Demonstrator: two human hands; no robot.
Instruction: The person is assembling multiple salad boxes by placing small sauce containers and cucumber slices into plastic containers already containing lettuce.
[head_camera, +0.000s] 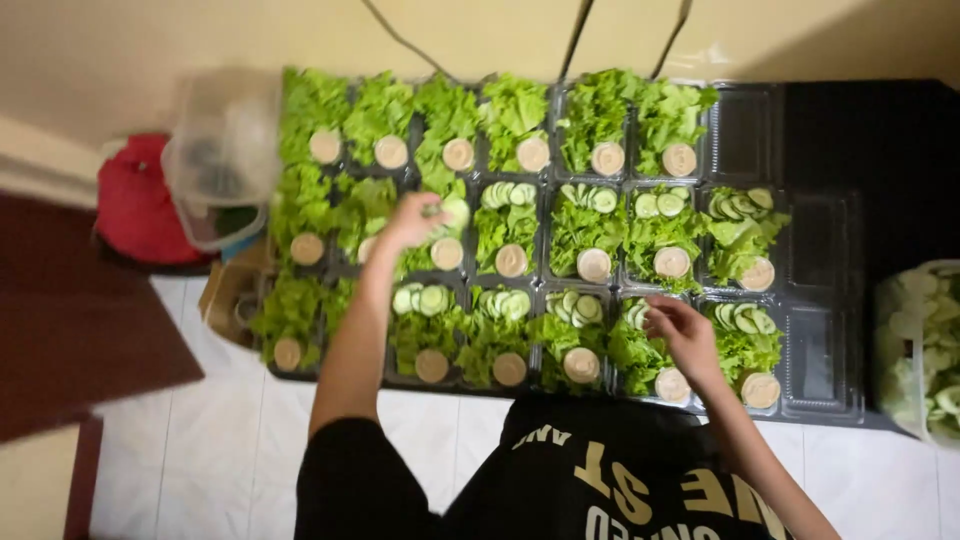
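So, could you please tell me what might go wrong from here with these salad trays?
1. The left hand reaches across the front rows of trays to put cucumber slices in the middle row; a forearm could brush the lettuce or sauce cups below it.
2. The right hand works over a tray by the table's front edge, where a nudge might push it off.
3. Some trays on the left show no cucumber and could be missed.
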